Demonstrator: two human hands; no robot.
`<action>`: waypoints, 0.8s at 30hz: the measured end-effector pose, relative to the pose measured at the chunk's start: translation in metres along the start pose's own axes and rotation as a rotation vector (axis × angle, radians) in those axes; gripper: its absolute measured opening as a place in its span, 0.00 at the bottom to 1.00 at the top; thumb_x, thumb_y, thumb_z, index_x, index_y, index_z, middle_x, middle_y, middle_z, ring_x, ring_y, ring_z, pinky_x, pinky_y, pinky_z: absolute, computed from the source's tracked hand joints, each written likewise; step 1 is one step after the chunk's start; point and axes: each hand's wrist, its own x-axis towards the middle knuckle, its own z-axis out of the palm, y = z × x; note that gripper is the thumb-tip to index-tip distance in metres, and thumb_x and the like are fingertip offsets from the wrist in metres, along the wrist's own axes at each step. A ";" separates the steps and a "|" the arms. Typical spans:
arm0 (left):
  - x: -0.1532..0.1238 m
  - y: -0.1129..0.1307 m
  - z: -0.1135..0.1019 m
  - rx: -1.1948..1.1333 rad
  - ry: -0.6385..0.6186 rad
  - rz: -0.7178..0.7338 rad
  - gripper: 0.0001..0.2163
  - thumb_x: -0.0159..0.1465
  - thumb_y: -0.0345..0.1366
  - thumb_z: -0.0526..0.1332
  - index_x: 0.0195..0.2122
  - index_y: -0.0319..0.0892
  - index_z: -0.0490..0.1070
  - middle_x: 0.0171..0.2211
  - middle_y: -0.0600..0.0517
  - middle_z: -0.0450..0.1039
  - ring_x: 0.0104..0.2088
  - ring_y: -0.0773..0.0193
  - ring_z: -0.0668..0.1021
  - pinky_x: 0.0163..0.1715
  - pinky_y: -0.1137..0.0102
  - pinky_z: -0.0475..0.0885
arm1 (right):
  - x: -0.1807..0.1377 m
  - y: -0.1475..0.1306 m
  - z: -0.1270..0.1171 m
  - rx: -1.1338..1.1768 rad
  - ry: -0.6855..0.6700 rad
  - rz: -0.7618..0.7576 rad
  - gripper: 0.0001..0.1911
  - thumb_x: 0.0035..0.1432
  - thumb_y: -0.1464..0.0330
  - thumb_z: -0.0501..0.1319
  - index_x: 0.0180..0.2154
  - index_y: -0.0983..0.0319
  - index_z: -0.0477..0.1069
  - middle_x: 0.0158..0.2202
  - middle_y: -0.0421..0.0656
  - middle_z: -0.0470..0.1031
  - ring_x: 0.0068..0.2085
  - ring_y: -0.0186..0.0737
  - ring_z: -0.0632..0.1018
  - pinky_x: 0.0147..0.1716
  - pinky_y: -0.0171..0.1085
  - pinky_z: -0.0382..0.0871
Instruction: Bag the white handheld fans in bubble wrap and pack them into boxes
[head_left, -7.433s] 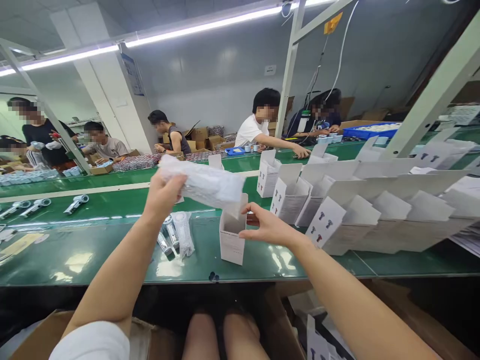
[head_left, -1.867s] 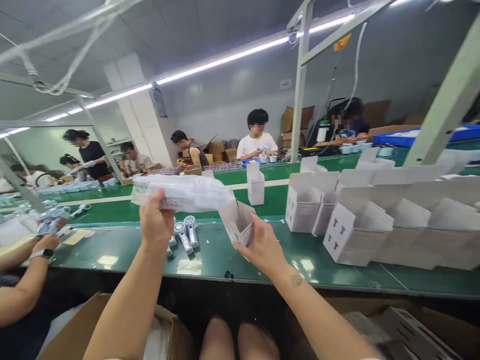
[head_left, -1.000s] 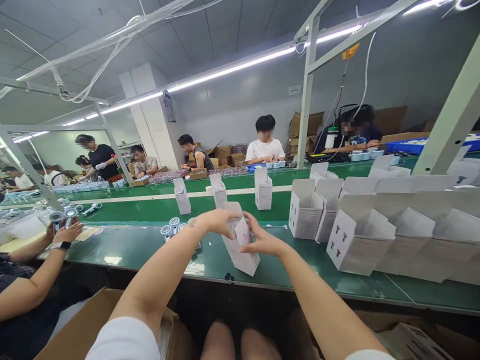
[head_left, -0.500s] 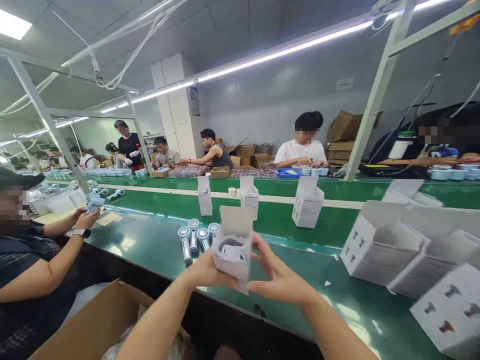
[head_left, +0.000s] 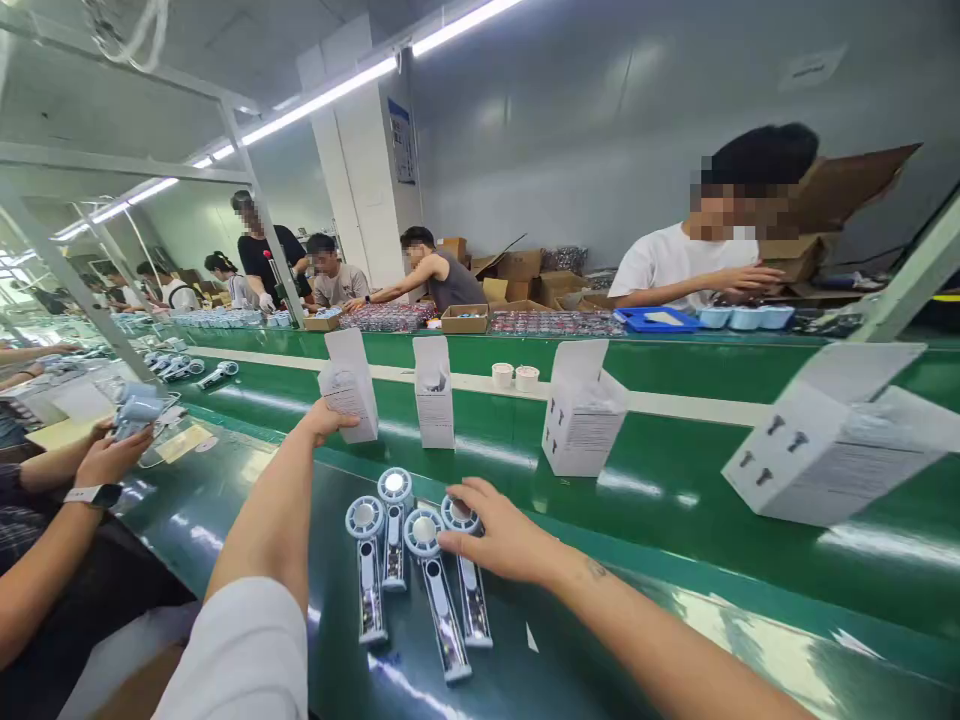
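Note:
My left hand (head_left: 328, 420) is stretched forward and closed on the lower part of a white carton (head_left: 350, 388). That carton stands with its lid flap up on the green conveyor belt (head_left: 487, 480). Several light-blue handheld fans with round heads and shiny handles lie side by side on the dark green worktop. My right hand (head_left: 491, 530) reaches over the rightmost fan (head_left: 474, 600), fingers apart around its round head. Its thumb is close to the head of the neighbouring fan (head_left: 442, 605); whether it touches is unclear.
Further open white cartons (head_left: 435, 400) stand along the belt. Two small white cups (head_left: 514, 376) sit behind them. At the left, a co-worker's hands (head_left: 116, 450) hold a light-blue device. Across the line, a person in white (head_left: 675, 265) works beside a blue tray (head_left: 656, 319).
The carton that was between my hands is now at the belt on the left, in my left hand. My right hand has left it and moved to the fans. The view has shifted.

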 end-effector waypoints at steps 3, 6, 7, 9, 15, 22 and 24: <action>0.034 -0.017 -0.001 0.005 -0.026 -0.035 0.31 0.24 0.30 0.78 0.35 0.37 0.76 0.37 0.42 0.80 0.47 0.41 0.77 0.48 0.50 0.72 | -0.004 0.008 -0.005 0.040 -0.056 0.009 0.34 0.51 0.61 0.64 0.60 0.56 0.61 0.56 0.49 0.66 0.55 0.51 0.71 0.56 0.49 0.64; 0.058 -0.026 -0.009 -0.004 -0.045 -0.057 0.32 0.23 0.30 0.78 0.35 0.37 0.75 0.36 0.43 0.80 0.47 0.42 0.77 0.49 0.50 0.71 | -0.013 0.010 -0.006 0.015 -0.015 0.101 0.35 0.53 0.64 0.62 0.62 0.52 0.59 0.61 0.50 0.60 0.58 0.56 0.68 0.56 0.54 0.63; 0.063 -0.029 -0.012 -0.023 -0.041 -0.052 0.33 0.24 0.29 0.78 0.36 0.38 0.75 0.37 0.44 0.80 0.48 0.42 0.77 0.49 0.50 0.71 | -0.015 0.009 -0.005 0.004 -0.016 0.120 0.38 0.53 0.63 0.62 0.64 0.49 0.56 0.65 0.49 0.53 0.62 0.60 0.63 0.57 0.57 0.61; 0.068 -0.036 -0.016 -0.076 -0.020 -0.026 0.36 0.25 0.29 0.78 0.40 0.40 0.73 0.38 0.46 0.80 0.49 0.44 0.76 0.50 0.52 0.71 | -0.016 0.006 -0.001 0.005 -0.042 0.147 0.45 0.50 0.59 0.66 0.66 0.44 0.49 0.70 0.45 0.39 0.66 0.67 0.54 0.57 0.63 0.58; 0.046 -0.060 -0.015 -0.034 0.038 -0.080 0.29 0.30 0.27 0.77 0.36 0.39 0.73 0.36 0.47 0.79 0.50 0.47 0.76 0.55 0.53 0.68 | -0.013 0.014 0.020 0.112 -0.078 0.164 0.57 0.44 0.53 0.69 0.68 0.46 0.39 0.71 0.46 0.34 0.67 0.68 0.47 0.59 0.63 0.54; 0.001 -0.033 -0.022 -0.010 0.150 -0.168 0.28 0.39 0.26 0.76 0.42 0.34 0.71 0.47 0.36 0.74 0.51 0.45 0.75 0.50 0.51 0.72 | -0.015 0.016 0.045 0.103 0.213 0.257 0.59 0.44 0.56 0.66 0.68 0.68 0.36 0.63 0.62 0.56 0.63 0.61 0.62 0.59 0.55 0.60; -0.023 -0.013 -0.029 0.000 0.185 -0.174 0.28 0.42 0.27 0.76 0.45 0.34 0.70 0.49 0.35 0.72 0.50 0.47 0.76 0.47 0.53 0.74 | -0.011 0.009 0.044 0.139 0.218 0.346 0.55 0.41 0.59 0.67 0.65 0.71 0.43 0.54 0.61 0.68 0.55 0.61 0.71 0.53 0.53 0.66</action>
